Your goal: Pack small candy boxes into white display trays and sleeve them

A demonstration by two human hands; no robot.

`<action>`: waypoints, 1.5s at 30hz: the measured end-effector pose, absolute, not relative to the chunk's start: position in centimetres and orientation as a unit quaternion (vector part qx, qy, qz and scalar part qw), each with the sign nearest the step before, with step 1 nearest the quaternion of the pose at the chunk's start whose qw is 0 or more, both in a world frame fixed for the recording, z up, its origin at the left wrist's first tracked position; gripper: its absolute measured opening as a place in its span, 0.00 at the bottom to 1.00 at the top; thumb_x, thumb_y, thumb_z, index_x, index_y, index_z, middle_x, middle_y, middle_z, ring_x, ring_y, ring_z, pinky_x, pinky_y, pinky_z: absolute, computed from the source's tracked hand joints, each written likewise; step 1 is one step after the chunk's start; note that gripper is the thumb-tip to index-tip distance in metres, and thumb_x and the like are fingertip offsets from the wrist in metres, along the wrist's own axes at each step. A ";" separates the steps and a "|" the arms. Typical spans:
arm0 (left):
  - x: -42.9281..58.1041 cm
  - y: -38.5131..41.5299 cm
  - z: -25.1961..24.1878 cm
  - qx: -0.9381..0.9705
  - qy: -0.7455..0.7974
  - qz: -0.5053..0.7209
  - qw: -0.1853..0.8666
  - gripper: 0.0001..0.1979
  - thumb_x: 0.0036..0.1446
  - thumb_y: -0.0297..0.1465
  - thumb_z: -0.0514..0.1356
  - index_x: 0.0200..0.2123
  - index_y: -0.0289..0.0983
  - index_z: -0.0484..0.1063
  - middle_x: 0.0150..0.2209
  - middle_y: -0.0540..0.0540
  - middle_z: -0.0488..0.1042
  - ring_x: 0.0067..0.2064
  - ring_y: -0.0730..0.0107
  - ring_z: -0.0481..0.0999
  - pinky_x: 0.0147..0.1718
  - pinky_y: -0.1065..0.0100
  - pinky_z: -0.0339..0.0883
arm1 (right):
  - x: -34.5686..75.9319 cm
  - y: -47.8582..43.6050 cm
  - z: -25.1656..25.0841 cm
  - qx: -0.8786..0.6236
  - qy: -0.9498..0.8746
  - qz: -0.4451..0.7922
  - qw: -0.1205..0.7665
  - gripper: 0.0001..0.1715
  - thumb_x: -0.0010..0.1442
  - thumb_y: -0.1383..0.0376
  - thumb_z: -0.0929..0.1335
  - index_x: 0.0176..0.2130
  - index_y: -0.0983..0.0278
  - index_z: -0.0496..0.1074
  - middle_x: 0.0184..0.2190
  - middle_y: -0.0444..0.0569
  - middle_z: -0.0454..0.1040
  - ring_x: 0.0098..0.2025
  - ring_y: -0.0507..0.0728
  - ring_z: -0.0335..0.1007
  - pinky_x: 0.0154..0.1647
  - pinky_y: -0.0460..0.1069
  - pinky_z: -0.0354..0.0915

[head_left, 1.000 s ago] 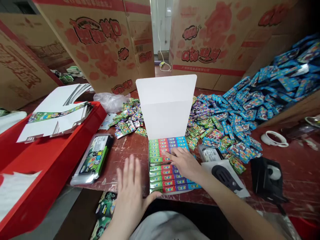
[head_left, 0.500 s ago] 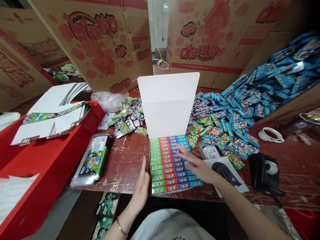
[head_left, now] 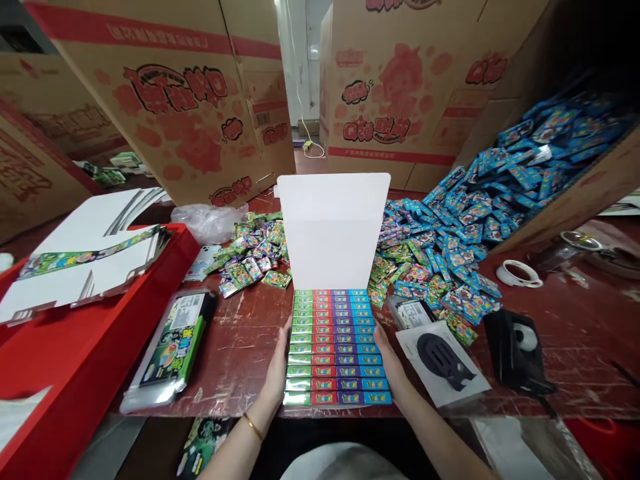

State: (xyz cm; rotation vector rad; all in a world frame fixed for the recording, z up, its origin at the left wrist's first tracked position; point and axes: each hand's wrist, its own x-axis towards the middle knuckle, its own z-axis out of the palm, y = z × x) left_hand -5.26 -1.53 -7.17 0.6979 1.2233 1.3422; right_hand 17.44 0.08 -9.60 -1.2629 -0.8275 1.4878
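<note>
An open white display box (head_left: 332,230) sits on the red-brown table with its lid standing up. Its tray holds neat rows of small packets (head_left: 334,347) in green, red, purple and blue columns. My left hand (head_left: 278,373) presses flat against the tray's left side. On the opposite side my right hand (head_left: 390,363) presses flat too. Both hands squeeze the rows between them, fingers straight.
Loose green packets (head_left: 253,253) lie left of the box, a big blue heap (head_left: 480,200) spills from a carton at right. A red crate (head_left: 95,333) with flat white boxes is at left, a wrapped pack (head_left: 173,347), a phone holder card (head_left: 443,360), tape dispenser (head_left: 517,343).
My right hand left the top of the packets and went to the tray's right side. The left hand moved in to the left side. The view shifted down slightly.
</note>
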 end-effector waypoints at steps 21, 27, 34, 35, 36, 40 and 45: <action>-6.3 -4.3 -3.0 0.872 0.437 0.112 0.191 0.64 0.30 0.48 0.70 0.65 0.32 0.40 0.66 0.28 0.34 0.65 0.38 0.31 0.59 0.37 0.37 | 17.9 -4.7 -4.0 -0.421 -0.883 0.169 0.118 0.69 0.34 0.49 0.77 0.65 0.66 0.46 0.66 0.64 0.34 0.66 0.75 0.30 0.62 0.71 0.38; -5.3 -4.8 -2.8 0.849 0.476 0.112 0.198 0.30 0.54 0.29 0.58 0.60 0.33 0.57 0.63 0.34 0.53 0.65 0.49 0.45 0.60 0.49 0.49 | 17.4 -4.8 -3.4 -0.461 -0.877 0.104 0.079 0.43 0.48 0.77 0.68 0.61 0.63 0.56 0.65 0.59 0.47 0.66 0.68 0.40 0.63 0.65 0.48; -5.6 -5.3 -1.5 0.836 0.465 0.154 0.248 0.25 0.55 0.33 0.59 0.57 0.36 0.64 0.58 0.37 0.63 0.62 0.51 0.56 0.59 0.53 0.55 | 18.5 -4.7 -2.0 -0.442 -0.883 0.137 0.077 0.35 0.53 0.76 0.64 0.59 0.62 0.60 0.62 0.53 0.56 0.64 0.65 0.49 0.62 0.63 0.53; -5.6 -5.5 -1.9 0.839 0.467 0.156 0.232 0.25 0.56 0.33 0.58 0.57 0.36 0.63 0.59 0.38 0.62 0.63 0.52 0.54 0.60 0.53 0.54 | 18.5 -5.0 -2.4 -0.441 -0.885 0.120 0.085 0.35 0.54 0.76 0.63 0.60 0.62 0.59 0.63 0.53 0.55 0.65 0.64 0.46 0.62 0.63 0.52; -5.7 -5.7 -2.4 0.844 0.465 0.158 0.217 0.24 0.57 0.32 0.57 0.58 0.36 0.62 0.59 0.39 0.61 0.63 0.53 0.52 0.60 0.54 0.52 | 18.6 -5.3 -2.9 -0.441 -0.887 0.103 0.093 0.34 0.56 0.76 0.62 0.61 0.62 0.57 0.64 0.52 0.53 0.66 0.64 0.44 0.62 0.63 0.51; -6.5 -7.2 -4.4 0.866 0.436 0.177 0.169 0.25 0.60 0.33 0.56 0.60 0.44 0.58 0.63 0.44 0.56 0.65 0.55 0.47 0.62 0.50 0.46 | 19.9 -6.4 -4.8 -0.435 -0.886 0.095 0.126 0.37 0.59 0.73 0.62 0.63 0.55 0.50 0.66 0.48 0.45 0.68 0.63 0.35 0.64 0.64 0.46; -6.5 -9.9 -8.5 0.762 0.525 0.321 0.201 0.32 0.56 0.33 0.59 0.61 0.48 0.48 0.67 0.41 0.34 0.66 0.49 0.42 0.59 0.44 0.51 | 20.4 -8.1 -8.0 -0.506 -0.739 0.315 0.314 0.51 0.55 0.65 0.68 0.65 0.53 0.34 0.68 0.50 0.31 0.68 0.62 0.33 0.64 0.63 0.47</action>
